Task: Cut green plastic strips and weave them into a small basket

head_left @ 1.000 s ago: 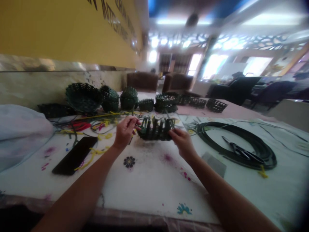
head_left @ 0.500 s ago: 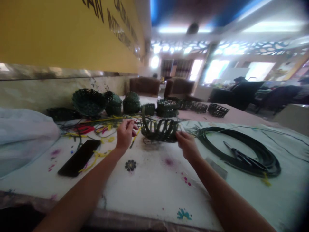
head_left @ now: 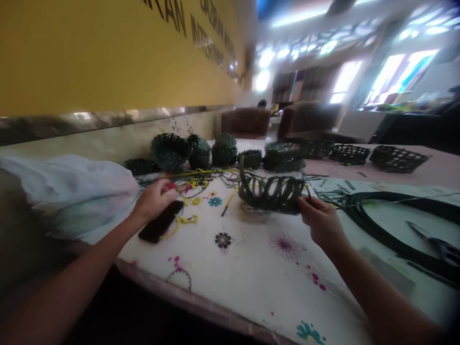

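A partly woven dark green basket (head_left: pixel 271 194) with an open strip side is held low above the table, a single strip standing up at its left end. Pinching its right end is my right hand (head_left: pixel 321 220). Far to the left, my left hand (head_left: pixel 153 199) is closed around a red object (head_left: pixel 169 186), possibly a tool handle; most of it is hidden by the fingers. Below that hand lies a black phone (head_left: pixel 160 225), with yellow strips (head_left: pixel 185 220) beside it.
Several finished green baskets (head_left: pixel 285 154) line the back of the table (head_left: pixel 251 268). At right lie a coil of green strip (head_left: pixel 381 235) and scissors (head_left: pixel 431 239). A white plastic bag (head_left: pixel 82 191) sits at left by the wall. Loose strips (head_left: pixel 223 175) are strewn behind the basket.
My left hand has left the basket and moved left to the red object on the table. My right hand still holds the basket. The view has turned left.
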The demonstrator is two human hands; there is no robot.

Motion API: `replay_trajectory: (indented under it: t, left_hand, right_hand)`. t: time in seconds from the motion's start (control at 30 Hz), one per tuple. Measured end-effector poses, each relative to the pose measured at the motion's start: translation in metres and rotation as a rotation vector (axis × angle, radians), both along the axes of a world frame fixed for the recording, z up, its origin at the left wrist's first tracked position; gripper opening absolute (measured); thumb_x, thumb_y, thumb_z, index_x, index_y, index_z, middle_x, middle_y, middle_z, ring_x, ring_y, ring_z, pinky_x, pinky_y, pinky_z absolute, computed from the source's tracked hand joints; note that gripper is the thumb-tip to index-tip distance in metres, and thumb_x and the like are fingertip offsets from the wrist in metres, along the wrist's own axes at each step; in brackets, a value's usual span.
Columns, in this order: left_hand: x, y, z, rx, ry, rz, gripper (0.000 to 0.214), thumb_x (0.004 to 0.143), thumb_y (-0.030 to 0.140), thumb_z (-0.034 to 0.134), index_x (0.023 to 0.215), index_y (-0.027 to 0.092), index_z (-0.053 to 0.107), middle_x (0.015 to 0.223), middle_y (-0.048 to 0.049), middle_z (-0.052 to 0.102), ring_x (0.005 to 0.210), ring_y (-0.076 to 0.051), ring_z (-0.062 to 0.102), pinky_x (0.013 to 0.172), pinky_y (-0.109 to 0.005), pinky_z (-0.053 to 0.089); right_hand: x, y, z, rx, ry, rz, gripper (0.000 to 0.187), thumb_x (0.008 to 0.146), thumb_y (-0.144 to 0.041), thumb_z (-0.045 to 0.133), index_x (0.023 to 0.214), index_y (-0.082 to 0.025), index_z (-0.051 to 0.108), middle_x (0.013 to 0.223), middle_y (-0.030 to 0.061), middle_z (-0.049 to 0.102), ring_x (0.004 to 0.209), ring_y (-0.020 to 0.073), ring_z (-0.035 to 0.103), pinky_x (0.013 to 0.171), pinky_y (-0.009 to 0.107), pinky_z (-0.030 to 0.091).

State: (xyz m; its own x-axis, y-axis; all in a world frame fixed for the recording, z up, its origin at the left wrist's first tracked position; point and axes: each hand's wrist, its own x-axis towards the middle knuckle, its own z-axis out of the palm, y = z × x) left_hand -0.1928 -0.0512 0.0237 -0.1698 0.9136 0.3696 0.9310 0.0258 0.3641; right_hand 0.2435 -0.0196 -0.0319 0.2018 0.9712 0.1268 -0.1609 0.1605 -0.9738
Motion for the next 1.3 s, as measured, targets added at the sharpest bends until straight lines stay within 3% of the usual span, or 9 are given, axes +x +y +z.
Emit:
replay_trajectory:
  t: [0.23,0.4,0.53,0.77,0.93,1.07,1.13,1.2,1.3]
  left_hand:
    - [-0.034,-0.032,-0.050,-0.371,0.217,0.084,0.079,0.076,0.050,0.058,0.144,0.016,0.039,0.133,-0.0185,0.058,0.122,-0.036,0.054,0.095,-0.043,0.044]
    - [-0.002,-0.035,-0.045,-0.289,0.298,0.145,0.071,0.077,0.045,0.057,0.141,0.019,0.043,0.135,-0.0178,0.054,0.119,-0.037,0.053,0.095,-0.043,0.044]
    - [0.018,-0.036,-0.046,-0.292,0.354,-0.031,0.069,0.079,0.037,0.055,0.146,0.020,0.041,0.124,-0.0164,0.057,0.109,-0.035,0.058,0.091,-0.043,0.045]
    - [0.053,0.027,-0.071,-0.261,0.116,-0.217,0.024,0.079,0.008,0.045,0.084,0.016,0.067,0.089,-0.0113,0.065,0.085,-0.024,0.063,0.080,-0.034,0.047]
    - [0.049,0.077,-0.054,-0.153,0.001,-0.224,0.024,0.077,0.010,0.049,0.092,0.015,0.066,0.098,-0.0096,0.066,0.091,-0.021,0.062,0.083,-0.030,0.048]
    - [0.026,0.051,-0.024,-0.230,-0.051,-0.305,0.018,0.073,0.021,0.057,0.085,0.019,0.071,0.078,-0.0033,0.066,0.069,-0.018,0.061,0.065,-0.027,0.048]
    - [0.025,0.027,-0.016,-0.580,-0.166,-0.502,0.019,0.076,0.030,0.059,0.085,0.023,0.074,0.066,-0.0001,0.064,0.056,-0.016,0.059,0.055,-0.025,0.047]
    - [0.034,0.011,-0.017,-0.777,-0.249,-0.660,0.029,0.079,0.033,0.056,0.101,0.027,0.075,0.080,-0.0019,0.070,0.069,-0.018,0.064,0.065,-0.027,0.051]
    - [0.053,0.022,-0.032,-0.610,-0.077,-0.763,0.039,0.077,0.026,0.057,0.113,0.028,0.071,0.104,-0.0053,0.070,0.096,-0.021,0.064,0.089,-0.031,0.048]
  right_hand:
    - [-0.001,0.000,-0.001,0.015,-0.017,-0.009,0.039,0.057,-0.047,0.082,0.069,-0.020,0.057,0.045,-0.0085,0.037,0.038,0.0051,0.025,0.036,0.020,0.015]
    - [-0.001,0.001,-0.003,0.005,0.001,-0.021,0.041,0.055,-0.048,0.083,0.070,-0.020,0.058,0.045,-0.0090,0.036,0.038,0.0049,0.025,0.035,0.020,0.015]
    - [-0.001,0.002,-0.003,-0.014,-0.009,-0.054,0.042,0.054,-0.049,0.084,0.070,-0.019,0.058,0.045,-0.0086,0.038,0.038,0.0048,0.028,0.035,0.019,0.017]
    - [0.000,0.003,-0.005,0.003,-0.062,-0.050,0.042,0.058,-0.052,0.081,0.070,-0.019,0.059,0.045,-0.0077,0.039,0.039,0.0054,0.026,0.035,0.020,0.016]
    - [0.000,0.002,-0.004,-0.006,-0.066,-0.047,0.040,0.059,-0.051,0.081,0.068,-0.019,0.058,0.046,-0.0076,0.038,0.039,0.0052,0.027,0.036,0.019,0.016]
    - [0.002,0.005,-0.005,-0.003,-0.078,-0.045,0.040,0.062,-0.053,0.080,0.070,-0.019,0.059,0.046,-0.0074,0.038,0.040,0.0057,0.027,0.036,0.020,0.017]
    - [0.003,0.006,-0.007,-0.008,-0.078,-0.050,0.043,0.061,-0.055,0.080,0.071,-0.019,0.060,0.046,-0.0070,0.039,0.040,0.0058,0.027,0.036,0.019,0.017]
    - [0.003,0.008,-0.010,-0.013,-0.071,-0.048,0.046,0.059,-0.058,0.082,0.070,-0.018,0.060,0.047,-0.0068,0.039,0.041,0.0056,0.028,0.036,0.019,0.018]
    - [0.002,0.008,-0.011,-0.020,-0.061,-0.045,0.049,0.057,-0.059,0.083,0.069,-0.018,0.060,0.047,-0.0067,0.039,0.042,0.0053,0.028,0.037,0.018,0.018]
